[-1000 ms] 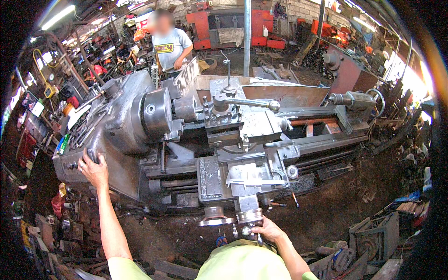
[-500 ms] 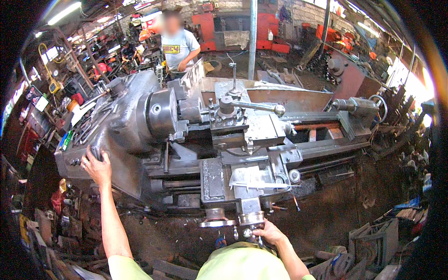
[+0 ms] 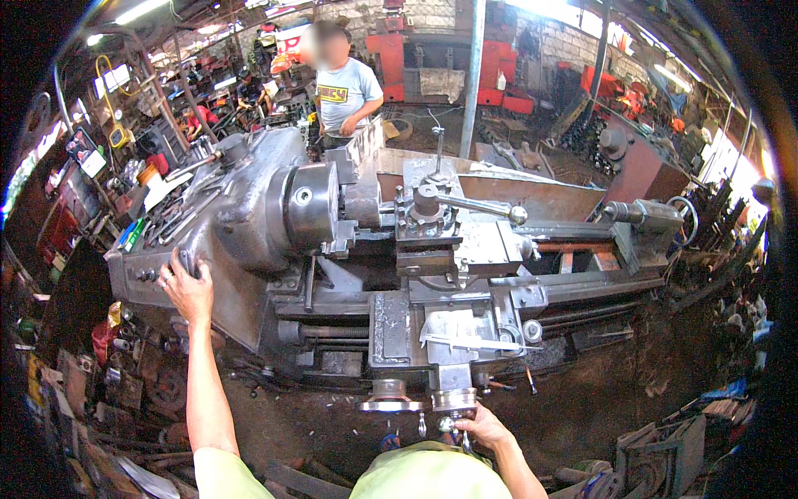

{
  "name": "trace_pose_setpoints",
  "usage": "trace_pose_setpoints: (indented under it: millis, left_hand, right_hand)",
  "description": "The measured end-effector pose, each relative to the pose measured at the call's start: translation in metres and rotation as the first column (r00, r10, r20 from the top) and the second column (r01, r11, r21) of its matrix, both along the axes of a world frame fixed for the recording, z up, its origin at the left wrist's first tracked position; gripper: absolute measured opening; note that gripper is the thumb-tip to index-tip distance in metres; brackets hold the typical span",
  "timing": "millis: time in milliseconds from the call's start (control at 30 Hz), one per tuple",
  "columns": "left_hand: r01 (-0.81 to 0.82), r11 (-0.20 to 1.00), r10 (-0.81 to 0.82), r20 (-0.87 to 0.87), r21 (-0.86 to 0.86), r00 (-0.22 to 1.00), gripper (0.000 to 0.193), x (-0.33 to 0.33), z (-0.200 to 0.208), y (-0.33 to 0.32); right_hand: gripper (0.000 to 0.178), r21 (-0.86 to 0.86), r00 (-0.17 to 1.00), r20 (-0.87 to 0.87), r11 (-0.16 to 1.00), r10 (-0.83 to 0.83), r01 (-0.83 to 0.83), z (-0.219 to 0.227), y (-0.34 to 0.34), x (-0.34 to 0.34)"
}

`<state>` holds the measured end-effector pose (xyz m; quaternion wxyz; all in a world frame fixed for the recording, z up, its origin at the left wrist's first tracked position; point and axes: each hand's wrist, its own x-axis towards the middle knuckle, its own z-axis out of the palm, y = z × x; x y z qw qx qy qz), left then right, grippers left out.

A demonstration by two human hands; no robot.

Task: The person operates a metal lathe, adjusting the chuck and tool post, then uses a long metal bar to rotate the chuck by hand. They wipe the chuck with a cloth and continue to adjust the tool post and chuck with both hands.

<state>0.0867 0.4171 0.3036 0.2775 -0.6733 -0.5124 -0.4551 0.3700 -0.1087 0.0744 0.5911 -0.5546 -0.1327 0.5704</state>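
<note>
Ball crank (image 3: 447,424) at carriage (image 3: 391,328) front, under a ringed dial (image 3: 455,401). Just left of right hand (image 3: 485,427), by far the nearer one; long axis sloping down-right. Closed round its right end, fingertips partly hidden. Left hand (image 3: 189,291) well apart, spread-fingered on dark headstock (image 3: 229,249) knob (image 3: 189,263). Past headstock: orange tub (image 3: 150,176), contents unreadable.

Left hand (image 3: 188,289) to the lower left of the lathe chuck (image 3: 312,218), fingers bent, left forearm (image 3: 209,387) bare and nearly upright, right hand (image 3: 485,427) well below and right of the chuck, fingers curled, right forearm (image 3: 519,471) slanting.
</note>
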Motion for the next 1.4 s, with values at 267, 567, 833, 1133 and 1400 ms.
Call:
trace_pose_setpoints:
  millis: [267, 567, 833, 1133, 1400]
  left_hand:
    - [0.001, 1.000, -0.001, 0.015, 0.004, 1.000, 0.055, 0.000, 0.001, 0.000]
    - [0.045, 0.999, -0.044, 0.048, -0.014, 0.998, 0.056, -0.003, -0.003, 0.003]
    - [0.056, 0.998, -0.055, 0.063, -0.021, 0.996, 0.056, -0.002, -0.002, 0.000]
    - [0.102, 0.994, -0.101, -0.026, 0.046, 0.995, 0.056, -0.023, -0.015, 0.036]
    - [0.048, 0.996, -0.041, -0.100, 0.073, 0.994, 0.060, -0.044, -0.029, 0.075]
  right_hand:
    - [0.057, 0.031, 1.000, -0.013, 0.999, -0.024, 0.025, -0.012, -0.006, -0.003]
    - [0.061, -0.436, 0.969, 0.132, 0.866, -0.209, 0.247, -0.095, -0.088, -0.003]
    - [0.074, -0.950, 0.929, 0.176, 0.303, 0.326, 0.073, -0.189, -0.224, -0.064]
    - [0.051, -0.771, 0.818, 0.487, 0.590, 0.305, 0.240, -0.168, -0.182, -0.097]
    - [0.056, -0.813, 0.858, 0.434, 0.529, 0.275, 0.242, -0.132, -0.178, -0.104]
